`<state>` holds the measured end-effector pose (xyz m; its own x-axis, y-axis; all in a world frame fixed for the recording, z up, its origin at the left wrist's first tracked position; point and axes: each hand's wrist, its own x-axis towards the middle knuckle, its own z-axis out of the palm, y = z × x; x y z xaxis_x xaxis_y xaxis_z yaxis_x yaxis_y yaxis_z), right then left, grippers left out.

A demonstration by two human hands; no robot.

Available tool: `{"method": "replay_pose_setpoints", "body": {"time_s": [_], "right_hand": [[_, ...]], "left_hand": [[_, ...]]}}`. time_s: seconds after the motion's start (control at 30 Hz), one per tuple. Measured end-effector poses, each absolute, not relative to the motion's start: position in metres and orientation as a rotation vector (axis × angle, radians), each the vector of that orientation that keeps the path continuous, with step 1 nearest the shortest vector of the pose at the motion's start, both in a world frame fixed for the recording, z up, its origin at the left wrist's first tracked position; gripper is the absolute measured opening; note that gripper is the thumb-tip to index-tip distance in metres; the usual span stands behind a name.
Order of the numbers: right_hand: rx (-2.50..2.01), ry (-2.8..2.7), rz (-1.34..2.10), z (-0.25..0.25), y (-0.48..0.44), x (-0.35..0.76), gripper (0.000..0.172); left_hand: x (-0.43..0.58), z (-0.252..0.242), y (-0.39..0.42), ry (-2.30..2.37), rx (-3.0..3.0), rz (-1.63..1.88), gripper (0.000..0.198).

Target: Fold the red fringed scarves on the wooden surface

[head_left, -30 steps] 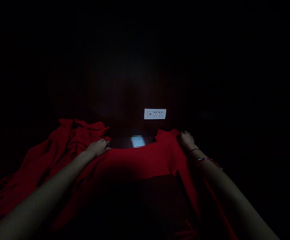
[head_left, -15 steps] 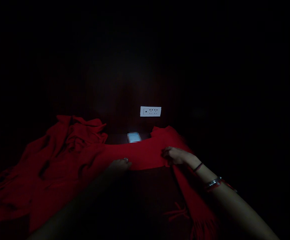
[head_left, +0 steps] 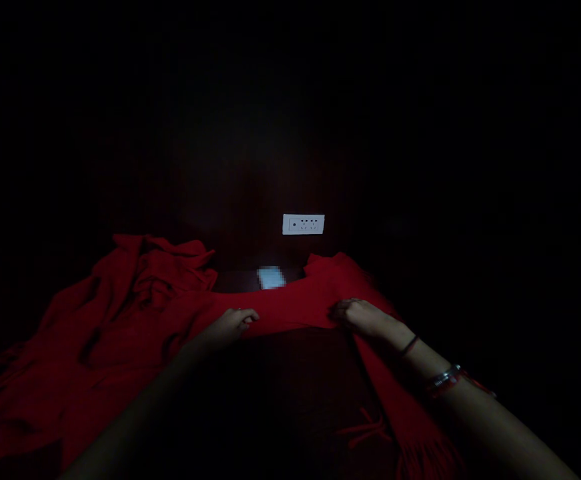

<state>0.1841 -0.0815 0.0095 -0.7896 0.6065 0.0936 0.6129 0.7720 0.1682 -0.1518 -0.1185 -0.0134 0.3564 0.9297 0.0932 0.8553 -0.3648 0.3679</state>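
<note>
the red shawl (head_left: 135, 320) lies spread over the dark desk (head_left: 290, 387) in front of me, bunched in loose folds off to my left and running as a flat band across the middle, with a fringed end (head_left: 415, 447) trailing down on my right. my left hand (head_left: 233, 323) pinches the near edge of that band, grip closed on the cloth; my right hand (head_left: 363, 315) has its fingers curled into the same edge, further along. i judge the soft weave could slip from either pinch, or the heavy bunched side could drag the band crooked. beyond it a small pale blurred patch (head_left: 271, 277) sits by the wall, below a white socket plate (head_left: 303, 224). the room is so dark that the desk's edges and everything else around are lost
</note>
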Motion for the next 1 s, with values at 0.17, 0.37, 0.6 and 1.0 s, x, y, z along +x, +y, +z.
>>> {"method": "replay_pose_setpoints", "body": {"time_s": [0.17,0.37,0.6,1.0], "right_hand": [[-0.952,-2.844,-0.036,0.014,-0.073,0.195,0.025],[-1.201,-2.651,-0.056,0.02,-0.074,0.194,0.019],[-1.047,-2.77,-0.251,0.014,-0.077,0.195,0.023],[-0.975,-2.7,-0.633,0.004,-0.082,0.198,0.023]], "left_hand": [[-0.156,-0.015,-0.115,1.526,2.328,0.511,0.034],[-0.157,-0.007,-0.117,1.489,2.298,0.545,0.028],[-0.162,-0.006,-0.112,1.473,2.326,0.638,0.015],[-0.159,0.011,-0.124,1.589,2.572,0.387,0.007]]}}
